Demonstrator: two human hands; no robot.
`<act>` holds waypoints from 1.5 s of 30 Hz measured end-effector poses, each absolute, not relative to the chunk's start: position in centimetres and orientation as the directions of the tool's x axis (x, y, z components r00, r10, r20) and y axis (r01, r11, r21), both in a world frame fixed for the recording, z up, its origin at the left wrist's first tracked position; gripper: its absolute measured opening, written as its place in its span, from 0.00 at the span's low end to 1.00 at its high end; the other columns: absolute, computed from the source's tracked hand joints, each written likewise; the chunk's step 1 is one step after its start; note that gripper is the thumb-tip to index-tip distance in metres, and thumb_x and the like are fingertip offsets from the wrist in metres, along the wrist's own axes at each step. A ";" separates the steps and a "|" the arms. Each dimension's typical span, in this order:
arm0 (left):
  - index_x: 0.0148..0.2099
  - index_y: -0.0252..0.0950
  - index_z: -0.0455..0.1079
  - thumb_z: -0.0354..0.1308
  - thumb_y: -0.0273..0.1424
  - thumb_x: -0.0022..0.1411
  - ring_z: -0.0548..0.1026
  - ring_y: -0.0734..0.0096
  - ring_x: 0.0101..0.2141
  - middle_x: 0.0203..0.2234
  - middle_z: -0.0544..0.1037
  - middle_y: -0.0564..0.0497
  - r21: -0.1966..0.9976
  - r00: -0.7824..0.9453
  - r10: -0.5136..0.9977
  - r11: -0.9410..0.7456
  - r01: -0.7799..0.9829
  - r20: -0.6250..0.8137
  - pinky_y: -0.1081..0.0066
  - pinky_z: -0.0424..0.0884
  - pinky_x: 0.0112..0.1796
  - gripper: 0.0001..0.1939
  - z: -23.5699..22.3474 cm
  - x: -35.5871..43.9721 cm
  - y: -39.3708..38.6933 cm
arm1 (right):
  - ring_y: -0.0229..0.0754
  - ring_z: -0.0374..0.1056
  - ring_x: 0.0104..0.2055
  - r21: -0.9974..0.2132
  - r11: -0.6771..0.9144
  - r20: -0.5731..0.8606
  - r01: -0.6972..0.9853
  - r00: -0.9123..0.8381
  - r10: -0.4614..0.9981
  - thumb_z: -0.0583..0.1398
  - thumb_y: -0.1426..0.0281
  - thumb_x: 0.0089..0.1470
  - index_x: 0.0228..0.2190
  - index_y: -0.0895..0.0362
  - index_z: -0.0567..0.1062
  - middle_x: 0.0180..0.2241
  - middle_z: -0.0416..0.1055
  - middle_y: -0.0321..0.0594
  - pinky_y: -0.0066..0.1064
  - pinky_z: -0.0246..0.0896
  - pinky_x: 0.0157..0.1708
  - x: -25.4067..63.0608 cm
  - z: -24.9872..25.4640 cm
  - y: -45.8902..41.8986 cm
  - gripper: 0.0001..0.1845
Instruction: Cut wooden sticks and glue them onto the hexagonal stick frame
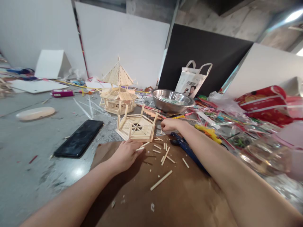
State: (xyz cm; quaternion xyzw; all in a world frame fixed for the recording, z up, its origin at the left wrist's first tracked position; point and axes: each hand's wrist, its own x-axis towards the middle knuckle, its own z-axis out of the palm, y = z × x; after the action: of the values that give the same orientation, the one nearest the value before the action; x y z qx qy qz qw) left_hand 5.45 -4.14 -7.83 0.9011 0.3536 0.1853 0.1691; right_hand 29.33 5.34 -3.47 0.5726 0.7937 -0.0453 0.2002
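Note:
My left hand (127, 153) is closed at the near side of a small six-sided wooden stick frame (139, 127) with upright posts. Short wooden sticks (145, 145) poke out at its fingertips. To the right of the frame, my right hand (169, 125) has its fingers curled together; what they hold, if anything, is too small to make out. Several cut stick pieces (165, 156) and a longer stick (161, 180) lie on the brown sheet (184, 198). Dark blue handled pliers (187, 149) lie partly under my right forearm.
Behind the frame stands a pagoda model (119, 91) of sticks. A black phone (79, 138) and a white oblong case (35, 113) are on the left. At the back is a steel bowl (174, 105); a yellow glue gun (208, 132) and a clear container (266, 156) are on the right.

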 end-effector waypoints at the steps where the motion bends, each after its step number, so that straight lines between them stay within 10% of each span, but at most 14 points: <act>1: 0.30 0.36 0.64 0.38 0.34 0.59 0.65 0.69 0.35 0.29 0.71 0.50 0.431 0.682 0.699 -0.695 0.576 0.216 0.71 0.59 0.37 0.15 -7.9 5.5 -4.1 | 0.38 0.65 0.28 0.155 0.342 -0.377 0.927 -0.265 0.888 0.55 0.71 0.36 0.28 0.58 0.73 0.29 0.71 0.39 0.23 0.52 0.22 29.3 -3.4 5.3 0.12; 32: 0.32 0.36 0.66 0.36 0.36 0.60 0.66 0.68 0.36 0.29 0.71 0.48 0.438 0.684 0.695 -0.698 0.567 0.223 0.69 0.59 0.38 0.18 -7.9 5.4 -4.1 | 0.33 0.65 0.28 -0.035 0.309 -0.386 0.950 -0.298 0.873 0.52 0.67 0.45 0.35 0.56 0.70 0.31 0.70 0.35 0.20 0.54 0.25 30.4 -1.8 3.9 0.14; 45: 0.31 0.36 0.65 0.38 0.34 0.59 0.66 0.68 0.37 0.31 0.71 0.50 0.413 0.686 0.696 -0.700 0.583 0.212 0.69 0.59 0.38 0.16 -7.8 5.4 -4.2 | 0.47 0.64 0.38 0.273 0.114 -0.194 0.955 -0.061 0.979 0.56 0.71 0.40 0.34 0.54 0.72 0.38 0.68 0.45 0.31 0.56 0.33 32.2 -3.8 5.8 0.14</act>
State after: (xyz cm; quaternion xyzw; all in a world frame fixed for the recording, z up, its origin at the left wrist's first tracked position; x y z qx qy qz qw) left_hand 5.39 -4.16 -7.80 0.9044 0.3534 0.1790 0.1585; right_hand 32.20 5.81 -3.81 0.6647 0.7276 0.0359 0.1658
